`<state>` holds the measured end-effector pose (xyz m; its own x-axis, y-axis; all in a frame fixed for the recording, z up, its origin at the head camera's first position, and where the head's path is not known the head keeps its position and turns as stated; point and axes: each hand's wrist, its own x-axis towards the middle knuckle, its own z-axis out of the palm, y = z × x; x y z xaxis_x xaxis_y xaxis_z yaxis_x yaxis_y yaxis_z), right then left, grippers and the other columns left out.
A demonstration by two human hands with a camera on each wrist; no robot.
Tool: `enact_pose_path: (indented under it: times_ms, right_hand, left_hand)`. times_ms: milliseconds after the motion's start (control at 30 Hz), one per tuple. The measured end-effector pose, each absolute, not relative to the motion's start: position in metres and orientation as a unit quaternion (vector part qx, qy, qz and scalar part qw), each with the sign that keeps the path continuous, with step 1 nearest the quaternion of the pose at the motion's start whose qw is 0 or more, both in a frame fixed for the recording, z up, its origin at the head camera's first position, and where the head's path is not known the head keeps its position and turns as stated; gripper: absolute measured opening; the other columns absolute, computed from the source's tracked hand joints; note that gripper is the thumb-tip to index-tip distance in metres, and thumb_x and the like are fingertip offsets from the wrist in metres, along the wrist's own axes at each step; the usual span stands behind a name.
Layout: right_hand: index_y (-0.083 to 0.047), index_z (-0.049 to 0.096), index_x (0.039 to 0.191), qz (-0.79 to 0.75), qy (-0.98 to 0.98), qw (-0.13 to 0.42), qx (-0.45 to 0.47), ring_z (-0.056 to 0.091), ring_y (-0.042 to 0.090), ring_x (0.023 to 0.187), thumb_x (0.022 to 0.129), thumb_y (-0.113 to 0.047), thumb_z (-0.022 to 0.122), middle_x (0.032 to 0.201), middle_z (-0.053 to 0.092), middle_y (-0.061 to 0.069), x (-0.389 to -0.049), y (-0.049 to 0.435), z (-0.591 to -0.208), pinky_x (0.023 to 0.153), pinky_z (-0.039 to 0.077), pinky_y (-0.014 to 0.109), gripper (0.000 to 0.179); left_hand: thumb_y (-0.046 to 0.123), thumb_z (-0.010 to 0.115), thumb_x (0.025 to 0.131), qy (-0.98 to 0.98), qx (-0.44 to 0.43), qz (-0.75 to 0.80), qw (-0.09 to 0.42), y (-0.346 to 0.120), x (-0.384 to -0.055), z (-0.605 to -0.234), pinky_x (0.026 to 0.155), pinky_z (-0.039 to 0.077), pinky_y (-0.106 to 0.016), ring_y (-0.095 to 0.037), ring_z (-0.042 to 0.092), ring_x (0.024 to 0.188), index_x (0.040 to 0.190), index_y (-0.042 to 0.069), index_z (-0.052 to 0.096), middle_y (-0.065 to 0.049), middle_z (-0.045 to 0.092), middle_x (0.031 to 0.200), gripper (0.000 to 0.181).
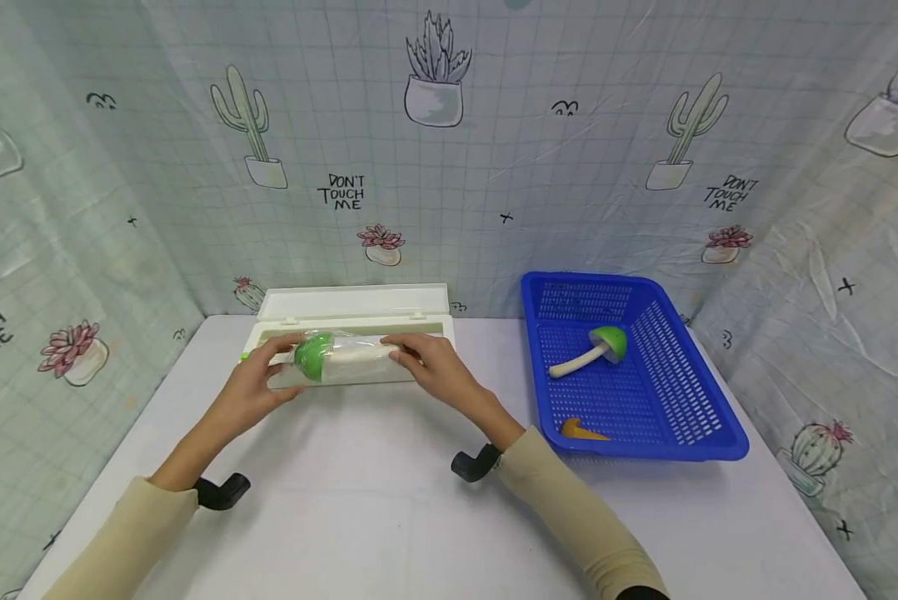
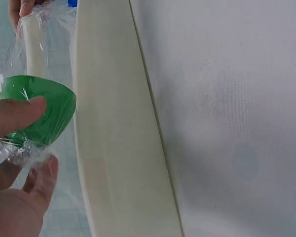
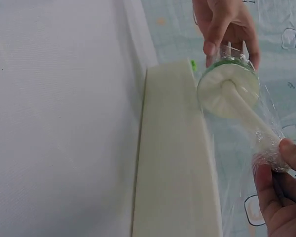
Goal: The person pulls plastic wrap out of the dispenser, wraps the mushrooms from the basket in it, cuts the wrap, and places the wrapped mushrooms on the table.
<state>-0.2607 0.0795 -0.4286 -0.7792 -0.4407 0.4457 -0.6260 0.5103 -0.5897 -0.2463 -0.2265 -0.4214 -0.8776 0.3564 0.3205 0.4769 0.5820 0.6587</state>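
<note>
A toy mushroom (image 1: pixel 312 357) with a green cap and a pale stem is wrapped in clear plastic film (image 3: pixel 266 148). It lies sideways between both hands, over a long white film dispenser box (image 1: pixel 353 302) whose lid stands raised. My left hand (image 1: pixel 250 392) grips the cap end, its thumb on the green cap in the left wrist view. At the other end, my right hand (image 1: pixel 443 373) pinches the stem tip and the gathered film between thumb and fingers. In the right wrist view the cap's pale underside faces the camera.
On the right of the white table (image 1: pixel 389 500) stands a blue plastic basket (image 1: pixel 644 452). Inside it lie another green-capped mushroom (image 1: pixel 609 342) and an orange piece (image 1: pixel 580 429), partly hidden by the front rim. Printed cloth (image 1: pixel 494 167) hangs behind and at both sides.
</note>
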Motion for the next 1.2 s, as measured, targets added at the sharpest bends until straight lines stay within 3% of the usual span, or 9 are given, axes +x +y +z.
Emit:
enact_pose_path:
  times_ms: [133, 333, 500, 633, 733, 867, 967, 1100, 1200]
  right_hand:
    - [-0.009, 0.067, 0.132, 0.399, -0.857, 0.117, 0.304, 0.065, 0.013, 0.086, 0.104, -0.018, 0.059, 0.109, 0.074, 0.005, -0.264, 0.079, -0.424, 0.072, 0.051, 0.022, 0.031]
    - [-0.009, 0.067, 0.132, 0.418, -0.846, 0.119, 0.308, 0.060, 0.017, 0.076, 0.105, -0.018, 0.058, 0.096, 0.073, 0.005, -0.272, 0.081, -0.419, 0.065, 0.044, 0.022, 0.030]
    - [-0.009, 0.067, 0.132, 0.435, -0.838, 0.105, 0.313, 0.058, 0.016, 0.075, 0.104, -0.016, 0.058, 0.096, 0.072, 0.005, -0.276, 0.083, -0.418, 0.063, 0.042, 0.023, 0.029]
    - [-0.009, 0.066, 0.132, 0.441, -0.835, 0.091, 0.317, 0.057, 0.013, 0.074, 0.104, -0.016, 0.058, 0.095, 0.072, 0.005, -0.276, 0.084, -0.418, 0.062, 0.041, 0.024, 0.029]
    - [-0.010, 0.066, 0.132, 0.449, -0.833, 0.085, 0.311, 0.065, 0.015, 0.082, 0.105, -0.016, 0.057, 0.096, 0.073, 0.006, -0.277, 0.083, -0.418, 0.063, 0.043, 0.024, 0.029]
    - [-0.011, 0.066, 0.132, 0.455, -0.835, 0.077, 0.300, 0.070, 0.017, 0.092, 0.105, -0.018, 0.057, 0.100, 0.074, 0.007, -0.278, 0.083, -0.417, 0.068, 0.049, 0.024, 0.029]
    - [-0.012, 0.066, 0.133, 0.463, -0.833, 0.070, 0.293, 0.070, 0.015, 0.093, 0.105, -0.020, 0.057, 0.102, 0.074, 0.006, -0.279, 0.084, -0.414, 0.072, 0.051, 0.024, 0.030]
    - [-0.012, 0.065, 0.135, 0.462, -0.835, 0.061, 0.291, 0.067, 0.018, 0.089, 0.104, -0.021, 0.060, 0.101, 0.072, 0.006, -0.279, 0.084, -0.405, 0.071, 0.049, 0.023, 0.033]
    - [-0.009, 0.063, 0.137, 0.440, -0.845, 0.057, 0.298, 0.067, 0.019, 0.093, 0.100, -0.017, 0.067, 0.110, 0.071, 0.007, -0.281, 0.083, -0.397, 0.078, 0.052, 0.020, 0.038]
  left_hand:
    - [0.000, 0.080, 0.086, -0.895, -0.228, -0.371, 0.101, -0.225, -0.252, -0.422, 0.094, 0.048, -0.060, -0.043, 0.048, 0.127, 0.142, -0.001, 0.047, -0.024, 0.052, 0.141, 0.065]
    - [0.014, 0.077, 0.092, -0.895, -0.223, -0.377, 0.085, -0.229, -0.262, -0.423, 0.096, 0.046, -0.056, -0.041, 0.048, 0.129, 0.149, 0.003, 0.045, -0.022, 0.048, 0.147, 0.066]
    - [0.017, 0.075, 0.094, -0.895, -0.233, -0.378, 0.050, -0.234, -0.270, -0.424, 0.100, 0.045, -0.058, -0.040, 0.044, 0.133, 0.148, 0.002, 0.046, -0.023, 0.045, 0.149, 0.064]
    - [0.016, 0.080, 0.090, -0.892, -0.256, -0.371, 0.032, -0.235, -0.275, -0.427, 0.100, 0.042, -0.062, -0.043, 0.036, 0.138, 0.149, 0.000, 0.044, -0.025, 0.040, 0.153, 0.071]
    - [0.015, 0.086, 0.083, -0.894, -0.263, -0.360, 0.036, -0.235, -0.277, -0.431, 0.100, 0.042, -0.062, -0.044, 0.034, 0.138, 0.148, -0.001, 0.043, -0.026, 0.039, 0.153, 0.079]
    - [0.011, 0.087, 0.081, -0.894, -0.267, -0.353, 0.073, -0.232, -0.280, -0.435, 0.094, 0.045, -0.053, -0.041, 0.040, 0.132, 0.144, -0.001, 0.048, -0.023, 0.045, 0.149, 0.076]
    - [0.011, 0.085, 0.083, -0.895, -0.257, -0.355, 0.081, -0.232, -0.282, -0.434, 0.089, 0.043, -0.048, -0.037, 0.045, 0.124, 0.145, 0.003, 0.049, -0.021, 0.050, 0.145, 0.071]
    - [0.021, 0.079, 0.091, -0.903, -0.223, -0.364, 0.046, -0.234, -0.283, -0.428, 0.089, 0.042, -0.048, -0.035, 0.048, 0.117, 0.150, 0.005, 0.044, -0.021, 0.053, 0.139, 0.071]
    - [0.027, 0.075, 0.095, -0.903, -0.209, -0.373, 0.032, -0.235, -0.285, -0.424, 0.088, 0.042, -0.047, -0.034, 0.049, 0.113, 0.153, 0.006, 0.040, -0.021, 0.053, 0.137, 0.071]
